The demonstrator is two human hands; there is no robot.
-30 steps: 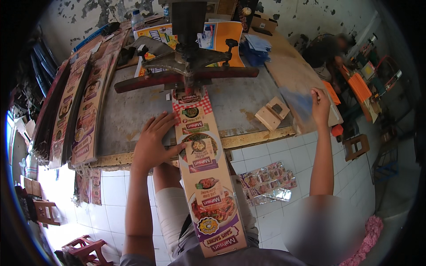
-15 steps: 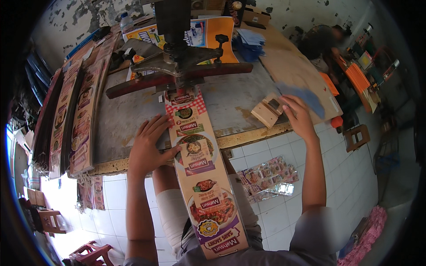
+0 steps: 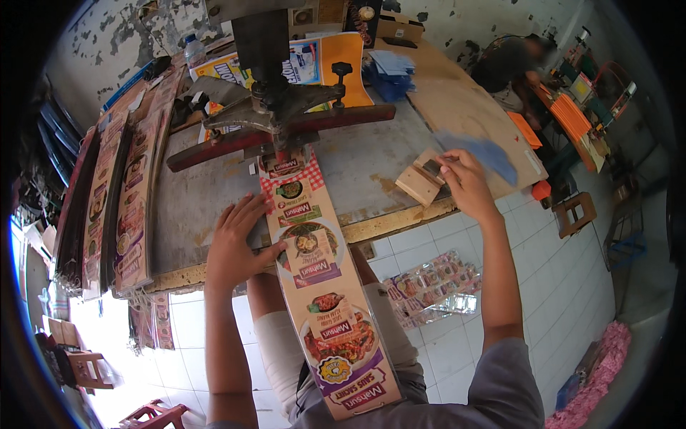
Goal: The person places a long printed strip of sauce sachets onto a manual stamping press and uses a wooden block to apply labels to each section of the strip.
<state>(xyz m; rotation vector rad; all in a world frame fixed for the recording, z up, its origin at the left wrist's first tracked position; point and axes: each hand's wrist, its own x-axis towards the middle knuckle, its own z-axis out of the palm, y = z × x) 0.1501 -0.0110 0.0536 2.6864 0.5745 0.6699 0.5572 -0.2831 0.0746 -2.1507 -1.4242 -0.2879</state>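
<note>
A long printed cardboard strip [image 3: 325,286] with food pictures runs from under the black metal press [image 3: 275,107] back over my lap, its far end beneath the press foot. My left hand [image 3: 237,242] rests at the strip's left side, fingers spread and thumb touching its edge. To the right, a small wooden block [image 3: 419,186] with a dark piece in its middle sits near the table's front edge. My right hand [image 3: 466,184] is at the block's right end, fingers and thumb closed together. What lies between those fingertips is too small to make out.
Stacks of printed strips [image 3: 136,193] lie along the left of the worktable [image 3: 207,207]. Blue plastic sheets [image 3: 391,74] lie at the back. Clear-wrapped printed packs [image 3: 434,286] are on the tiled floor. A person [image 3: 511,64] sits at another bench, far right.
My right hand has moved slightly left, its fingertips now closer together beside the wooden block. My left hand and the strip keep their places; the whole view has shifted a little.
</note>
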